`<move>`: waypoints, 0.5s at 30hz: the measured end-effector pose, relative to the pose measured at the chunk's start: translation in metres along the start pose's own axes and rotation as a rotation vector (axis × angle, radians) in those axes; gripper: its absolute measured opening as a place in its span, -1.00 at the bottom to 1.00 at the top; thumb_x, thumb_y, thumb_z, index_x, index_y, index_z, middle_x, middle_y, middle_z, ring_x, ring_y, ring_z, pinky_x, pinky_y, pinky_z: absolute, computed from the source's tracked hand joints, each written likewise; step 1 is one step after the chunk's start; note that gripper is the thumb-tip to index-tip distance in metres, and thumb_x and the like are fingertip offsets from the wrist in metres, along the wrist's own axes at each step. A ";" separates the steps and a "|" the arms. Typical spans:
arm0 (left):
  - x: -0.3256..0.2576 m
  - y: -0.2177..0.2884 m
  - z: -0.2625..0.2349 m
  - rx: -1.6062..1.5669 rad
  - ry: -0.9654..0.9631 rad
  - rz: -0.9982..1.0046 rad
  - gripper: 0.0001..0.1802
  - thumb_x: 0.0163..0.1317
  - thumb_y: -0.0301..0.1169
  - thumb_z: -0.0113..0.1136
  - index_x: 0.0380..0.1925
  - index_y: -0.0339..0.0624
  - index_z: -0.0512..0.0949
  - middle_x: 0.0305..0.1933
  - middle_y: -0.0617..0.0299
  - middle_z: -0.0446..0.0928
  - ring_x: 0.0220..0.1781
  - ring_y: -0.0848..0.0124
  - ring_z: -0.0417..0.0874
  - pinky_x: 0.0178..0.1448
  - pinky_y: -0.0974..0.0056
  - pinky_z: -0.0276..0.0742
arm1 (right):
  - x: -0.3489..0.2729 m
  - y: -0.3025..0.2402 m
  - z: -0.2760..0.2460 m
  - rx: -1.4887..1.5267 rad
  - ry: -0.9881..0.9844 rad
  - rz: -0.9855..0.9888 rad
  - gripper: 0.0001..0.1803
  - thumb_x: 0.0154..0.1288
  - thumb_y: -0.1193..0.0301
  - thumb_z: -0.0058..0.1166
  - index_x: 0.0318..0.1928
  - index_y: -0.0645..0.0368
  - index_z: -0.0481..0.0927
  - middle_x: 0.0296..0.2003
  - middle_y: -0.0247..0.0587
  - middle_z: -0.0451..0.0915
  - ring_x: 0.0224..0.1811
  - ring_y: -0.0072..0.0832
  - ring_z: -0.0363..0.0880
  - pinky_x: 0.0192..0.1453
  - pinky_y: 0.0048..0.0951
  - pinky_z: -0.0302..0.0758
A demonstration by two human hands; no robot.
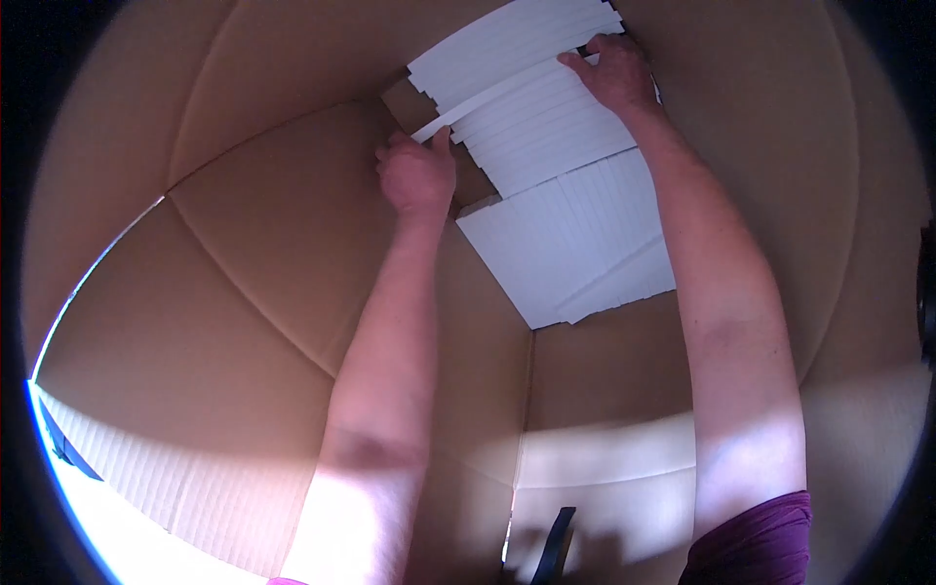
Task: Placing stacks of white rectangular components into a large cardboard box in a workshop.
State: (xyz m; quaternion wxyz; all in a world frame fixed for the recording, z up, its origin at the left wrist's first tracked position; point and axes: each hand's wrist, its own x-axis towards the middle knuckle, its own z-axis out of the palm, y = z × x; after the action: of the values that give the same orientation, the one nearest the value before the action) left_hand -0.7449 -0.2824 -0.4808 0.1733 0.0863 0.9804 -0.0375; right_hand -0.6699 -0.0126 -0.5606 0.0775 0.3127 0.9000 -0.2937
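White flat pieces of cardboard (546, 122) lie stacked in overlapping rows deep inside a large brown cardboard box (283, 244). A narrow white strip (497, 95) stands out across the stack, slanting up to the right. At the strip's left end my left hand (417, 175) is closed, thumb and curled fingers on either side of it. My right hand (621, 76) is closed at the strip's other end, near the stack's upper right corner, its thumb stretched to the left. The fingertips of both hands are partly hidden.
Brown box walls curve around on all sides. A lower white sheet (575, 239) lies nearer to me, below the rows. A black strap-like piece (556, 546) sticks up at the bottom edge. Bright light enters through a gap at the lower left.
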 end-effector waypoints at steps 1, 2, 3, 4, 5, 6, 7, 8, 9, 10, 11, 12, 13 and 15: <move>0.003 -0.003 -0.002 -0.078 -0.004 -0.067 -0.38 0.19 0.06 0.33 -0.19 -0.40 0.55 -0.15 -0.25 0.59 0.08 -0.11 0.58 0.19 -0.06 0.48 | 0.000 -0.002 0.001 0.005 0.004 -0.002 -0.41 0.19 -0.13 0.28 -0.21 0.23 0.66 -0.10 0.01 0.65 0.06 -0.11 0.57 0.17 -0.17 0.51; 0.009 -0.006 -0.004 -0.077 0.002 -0.066 -0.38 0.19 0.06 0.33 -0.19 -0.40 0.55 -0.15 -0.25 0.59 0.08 -0.11 0.58 0.19 -0.06 0.48 | -0.001 -0.004 0.003 0.015 0.019 0.004 -0.41 0.19 -0.12 0.29 -0.19 0.23 0.67 -0.09 0.01 0.65 0.05 -0.11 0.58 0.16 -0.17 0.51; 0.013 -0.005 -0.005 -0.170 -0.037 -0.137 -0.39 0.17 0.05 0.36 -0.22 -0.39 0.57 -0.15 -0.23 0.60 0.07 -0.10 0.58 0.15 -0.05 0.52 | -0.003 -0.004 0.003 0.017 0.028 0.015 -0.40 0.18 -0.11 0.30 -0.16 0.23 0.67 -0.08 0.01 0.65 0.05 -0.10 0.58 0.16 -0.18 0.52; 0.015 -0.004 -0.005 -0.264 -0.077 -0.209 -0.40 0.14 0.05 0.39 -0.24 -0.37 0.60 -0.16 -0.22 0.62 0.07 -0.08 0.59 0.11 -0.04 0.55 | -0.004 -0.001 0.002 0.013 0.025 0.016 -0.40 0.18 -0.11 0.30 -0.16 0.23 0.67 -0.08 0.01 0.65 0.05 -0.10 0.58 0.16 -0.18 0.52; 0.014 -0.005 -0.001 -0.267 -0.083 -0.210 -0.40 0.14 0.05 0.39 -0.24 -0.37 0.60 -0.16 -0.22 0.62 0.07 -0.08 0.59 0.11 -0.04 0.55 | -0.004 0.002 0.000 0.026 -0.008 0.027 -0.40 0.18 -0.10 0.31 -0.14 0.23 0.68 -0.07 0.01 0.65 0.06 -0.10 0.58 0.17 -0.18 0.52; 0.012 -0.011 0.004 -0.280 -0.041 -0.159 -0.41 0.14 0.05 0.39 -0.22 -0.36 0.62 -0.14 -0.21 0.63 0.03 -0.08 0.61 0.11 -0.04 0.56 | -0.003 -0.001 -0.003 0.046 -0.040 0.033 -0.40 0.17 -0.10 0.33 -0.11 0.23 0.68 -0.06 0.01 0.65 0.07 -0.10 0.58 0.18 -0.19 0.52; 0.010 -0.017 0.010 -0.294 0.001 -0.108 -0.41 0.14 0.04 0.40 -0.20 -0.35 0.64 -0.13 -0.19 0.64 0.00 -0.08 0.63 0.10 -0.04 0.57 | -0.003 -0.004 -0.004 0.047 -0.043 0.032 -0.40 0.17 -0.10 0.33 -0.11 0.23 0.68 -0.06 0.01 0.65 0.07 -0.10 0.58 0.18 -0.19 0.52; 0.012 -0.022 0.017 -0.292 0.000 -0.112 -0.41 0.14 0.04 0.40 -0.20 -0.35 0.64 -0.13 -0.19 0.64 0.00 -0.08 0.63 0.10 -0.04 0.57 | -0.002 -0.006 -0.006 0.059 -0.066 0.057 -0.41 0.17 -0.08 0.33 -0.10 0.23 0.68 -0.04 0.01 0.65 0.09 -0.09 0.58 0.18 -0.19 0.52; 0.017 -0.022 0.022 -0.265 0.000 -0.089 -0.41 0.14 0.04 0.40 -0.17 -0.34 0.65 -0.12 -0.17 0.65 -0.02 -0.09 0.65 0.10 -0.04 0.58 | -0.001 -0.006 -0.006 0.067 -0.088 0.083 -0.41 0.17 -0.06 0.34 -0.09 0.23 0.68 -0.02 0.02 0.65 0.11 -0.09 0.58 0.19 -0.19 0.52; 0.022 -0.023 0.028 -0.238 0.000 -0.067 -0.41 0.14 0.04 0.39 -0.15 -0.33 0.66 -0.12 -0.15 0.66 -0.03 -0.10 0.66 0.09 -0.05 0.58 | -0.002 -0.005 -0.005 0.063 -0.091 0.081 -0.41 0.17 -0.06 0.34 -0.09 0.23 0.68 -0.02 0.02 0.65 0.11 -0.09 0.58 0.19 -0.19 0.52; 0.025 -0.025 0.033 -0.241 -0.003 -0.070 -0.41 0.14 0.04 0.39 -0.15 -0.33 0.66 -0.12 -0.15 0.66 -0.03 -0.10 0.66 0.09 -0.05 0.58 | -0.003 -0.005 -0.003 0.062 -0.049 0.067 -0.43 0.18 -0.04 0.33 -0.08 0.22 0.67 0.01 0.03 0.64 0.13 -0.09 0.57 0.21 -0.19 0.51; 0.028 -0.025 0.037 -0.271 -0.046 -0.074 -0.41 0.15 0.04 0.38 -0.16 -0.34 0.67 -0.11 -0.17 0.66 -0.03 -0.08 0.67 0.10 -0.03 0.58 | -0.004 -0.004 -0.002 0.060 -0.007 0.054 -0.45 0.19 -0.02 0.33 -0.07 0.22 0.67 0.04 0.04 0.63 0.15 -0.09 0.57 0.22 -0.20 0.51; 0.031 -0.025 0.041 -0.301 -0.089 -0.078 -0.41 0.16 0.05 0.37 -0.18 -0.35 0.68 -0.10 -0.19 0.66 -0.03 -0.07 0.68 0.11 -0.01 0.58 | -0.005 -0.002 -0.002 0.055 -0.010 0.053 -0.45 0.19 -0.02 0.33 -0.07 0.22 0.67 0.04 0.04 0.63 0.15 -0.09 0.57 0.22 -0.20 0.51; 0.038 -0.022 0.049 -0.234 -0.133 -0.093 -0.40 0.14 0.07 0.38 -0.20 -0.35 0.68 -0.09 -0.20 0.66 0.00 -0.05 0.68 0.11 0.01 0.59 | -0.010 0.002 0.001 0.033 0.041 -0.002 -0.44 0.22 0.04 0.31 0.03 0.24 0.63 0.12 0.04 0.59 0.21 -0.09 0.52 0.29 -0.22 0.46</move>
State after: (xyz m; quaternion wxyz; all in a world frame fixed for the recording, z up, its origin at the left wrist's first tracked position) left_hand -0.7680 -0.3034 -0.5390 0.2448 0.0175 0.9674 0.0633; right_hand -0.6603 -0.0170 -0.5591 0.0535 0.3191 0.8968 -0.3019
